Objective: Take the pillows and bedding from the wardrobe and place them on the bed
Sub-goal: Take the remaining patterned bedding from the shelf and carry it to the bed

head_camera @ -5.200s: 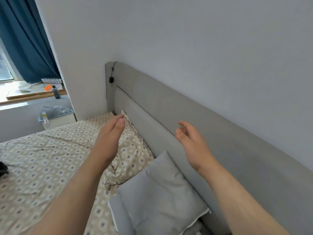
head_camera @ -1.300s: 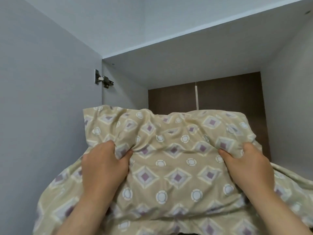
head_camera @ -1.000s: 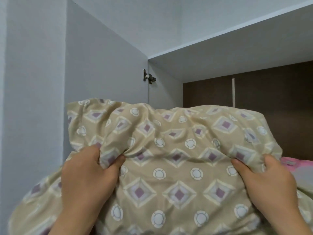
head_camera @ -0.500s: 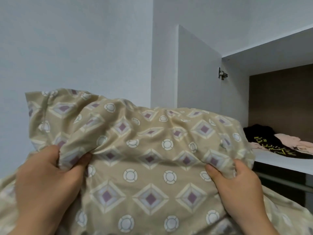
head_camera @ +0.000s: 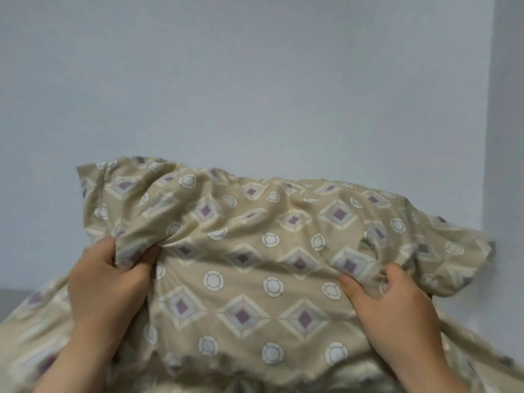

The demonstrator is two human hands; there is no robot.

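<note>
A bulky beige duvet with purple diamonds and white circles fills the lower half of the head view, held up in front of me. My left hand grips a bunch of its fabric at the left. My right hand clutches the fabric at the right. Loose folds of the duvet hang down past both wrists. The wardrobe and the bed are out of view.
A plain pale wall stands straight ahead. At the far right, a vertical edge marks a corner or a panel. A grey strip shows low at the left, behind the duvet.
I have turned left, away from the open wardrobe, with the duvet still in both hands. The wardrobe shelf and door have slid out of view to the right.
</note>
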